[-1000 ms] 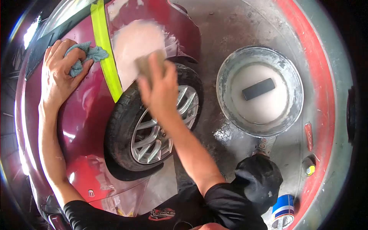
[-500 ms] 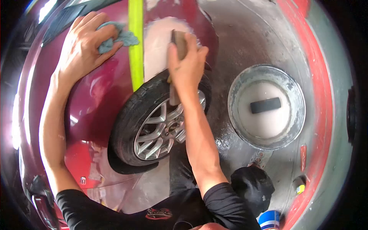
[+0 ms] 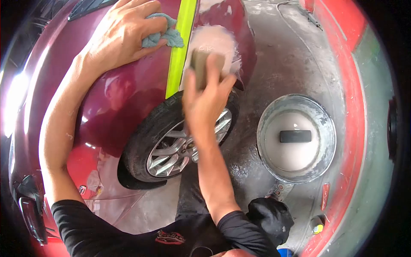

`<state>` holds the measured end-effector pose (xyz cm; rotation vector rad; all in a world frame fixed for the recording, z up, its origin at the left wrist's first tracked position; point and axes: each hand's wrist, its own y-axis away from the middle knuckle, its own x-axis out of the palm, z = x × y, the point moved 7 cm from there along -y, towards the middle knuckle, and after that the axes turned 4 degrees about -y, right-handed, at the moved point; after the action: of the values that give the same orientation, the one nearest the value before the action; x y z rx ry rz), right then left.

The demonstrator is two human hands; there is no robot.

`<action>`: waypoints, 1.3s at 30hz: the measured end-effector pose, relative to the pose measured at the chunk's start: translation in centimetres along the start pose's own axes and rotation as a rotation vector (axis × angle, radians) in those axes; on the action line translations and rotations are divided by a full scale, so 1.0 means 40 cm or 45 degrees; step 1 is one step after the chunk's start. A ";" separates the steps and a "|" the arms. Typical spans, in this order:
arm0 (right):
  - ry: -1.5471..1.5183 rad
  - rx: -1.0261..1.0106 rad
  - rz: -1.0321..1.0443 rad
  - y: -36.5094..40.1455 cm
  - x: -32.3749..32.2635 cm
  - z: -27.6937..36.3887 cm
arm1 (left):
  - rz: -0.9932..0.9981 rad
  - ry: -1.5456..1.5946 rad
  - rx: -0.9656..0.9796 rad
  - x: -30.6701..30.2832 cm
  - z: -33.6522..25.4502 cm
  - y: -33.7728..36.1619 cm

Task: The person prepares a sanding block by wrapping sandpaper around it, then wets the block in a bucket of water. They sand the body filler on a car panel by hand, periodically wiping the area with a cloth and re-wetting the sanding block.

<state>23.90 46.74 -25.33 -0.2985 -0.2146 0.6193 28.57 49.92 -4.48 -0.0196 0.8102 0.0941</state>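
My left hand lies against the maroon car fender, fingers curled round a crumpled blue-green cloth. The cloth's edge reaches a bright yellow-green strip of tape running down the panel. My right hand, slightly blurred, grips a brownish sanding block against the lower part of a pale pinkish filler patch, right of the tape. Below that hand is the wheel, with a black tyre and silver spokes, partly hidden by my right forearm.
A metal basin of milky water stands on the floor at right, with a dark block in it. Beyond it are a red-handled item, a small dark container with yellow and a red and green vehicle panel.
My right hand and the sanding block have moved down the filler patch towards the wheel. My left hand keeps the cloth beside the tape. The whole view has shifted somewhat.
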 end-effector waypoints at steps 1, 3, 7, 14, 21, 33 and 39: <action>0.021 -0.093 0.004 0.056 -0.006 0.021 | 0.024 0.012 -0.009 0.002 0.003 0.000; 0.034 -0.185 0.038 0.156 -0.002 0.029 | 0.068 0.038 -0.037 0.005 0.007 0.003; 0.051 -0.057 0.078 0.024 -0.005 0.027 | 0.012 0.003 -0.009 0.003 0.002 0.002; 0.038 -0.205 0.055 0.129 -0.006 0.048 | 0.028 0.030 -0.015 -0.002 0.003 0.002; 0.036 -0.021 0.028 -0.046 -0.005 0.004 | 0.048 0.023 -0.027 0.000 -0.005 0.003; 0.024 -0.075 0.095 0.029 -0.010 0.025 | 0.028 0.020 -0.028 0.000 -0.003 0.003; 0.049 -0.074 0.122 -0.033 -0.004 0.019 | 0.035 -0.020 -0.041 0.003 -0.006 0.005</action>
<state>24.25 45.79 -24.19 -0.3780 -0.1820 0.7019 28.47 50.11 -4.72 -0.0380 0.7932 0.1328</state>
